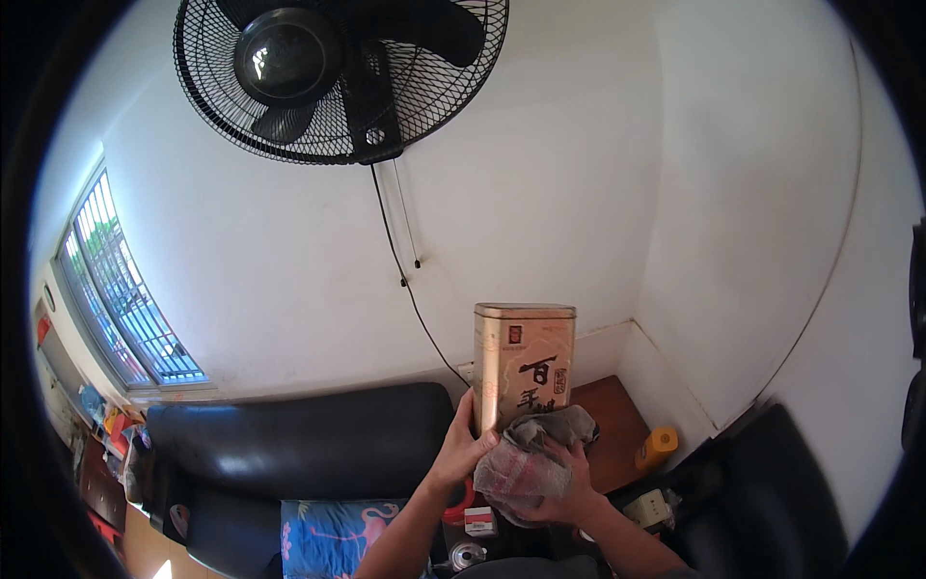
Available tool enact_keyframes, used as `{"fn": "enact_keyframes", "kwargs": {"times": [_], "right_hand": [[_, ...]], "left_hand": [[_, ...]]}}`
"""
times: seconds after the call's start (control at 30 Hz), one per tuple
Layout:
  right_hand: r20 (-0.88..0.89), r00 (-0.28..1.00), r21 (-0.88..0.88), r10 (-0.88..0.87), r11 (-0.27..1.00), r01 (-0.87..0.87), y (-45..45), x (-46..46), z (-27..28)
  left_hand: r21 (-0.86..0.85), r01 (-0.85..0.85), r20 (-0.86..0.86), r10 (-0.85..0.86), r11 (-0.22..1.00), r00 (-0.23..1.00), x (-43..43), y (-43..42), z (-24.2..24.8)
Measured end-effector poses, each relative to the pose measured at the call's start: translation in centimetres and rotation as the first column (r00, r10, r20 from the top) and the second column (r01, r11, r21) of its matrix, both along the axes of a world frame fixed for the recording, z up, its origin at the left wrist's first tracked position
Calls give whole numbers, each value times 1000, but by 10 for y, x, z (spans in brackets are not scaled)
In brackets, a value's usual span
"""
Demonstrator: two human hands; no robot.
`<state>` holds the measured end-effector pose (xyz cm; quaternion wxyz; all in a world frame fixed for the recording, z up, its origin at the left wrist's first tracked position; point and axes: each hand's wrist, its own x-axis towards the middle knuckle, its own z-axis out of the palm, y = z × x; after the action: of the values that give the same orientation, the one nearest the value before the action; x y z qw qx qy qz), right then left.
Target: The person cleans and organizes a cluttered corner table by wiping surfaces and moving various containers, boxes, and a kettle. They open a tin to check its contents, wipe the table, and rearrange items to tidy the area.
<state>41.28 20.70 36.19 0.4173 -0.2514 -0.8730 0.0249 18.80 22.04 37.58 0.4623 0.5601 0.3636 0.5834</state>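
Note:
A tall gold metal tin (pixel 526 354) with a lid stands upright in the air before me; its front bears dark writing. My left hand (pixel 463 445) grips the tin low on its left side, thumb toward the front. Bunched in my right hand (pixel 568 488) is a grey cloth (pixel 524 467), pressed against the lower front of the tin. The cloth hides the tin's bottom edge and some of the right fingers.
A black sofa (pixel 304 441) with a blue flamingo-print cushion (pixel 340 535) lies left. Behind the tin is a brown wooden corner table (pixel 608 427), with a yellow container (pixel 657 449) at its right. A small box (pixel 480 521) sits below. A black wall fan (pixel 340 79) hangs above.

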Motion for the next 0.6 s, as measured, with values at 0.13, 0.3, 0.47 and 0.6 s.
{"fn": "enact_keyframes", "kwargs": {"times": [0.13, 0.3, 0.47, 0.6], "right_hand": [[-7, 997, 74, 79, 994, -78, 6, 1, 9], [161, 959, 61, 233, 967, -246, 2, -1, 28], [581, 748, 143, 322, 864, -483, -9, -8, 45], [662, 579, -40, 477, 793, -607, -15, -22, 45]], "left_hand": [[-2, 52, 132, -51, 999, 990, 3, 1, -16], [-92, 137, 214, -115, 986, 970, -3, 1, -13], [-70, 278, 444, -220, 958, 869, -17, -16, 1], [-52, 202, 167, -190, 978, 967, -25, -19, 9]]}}
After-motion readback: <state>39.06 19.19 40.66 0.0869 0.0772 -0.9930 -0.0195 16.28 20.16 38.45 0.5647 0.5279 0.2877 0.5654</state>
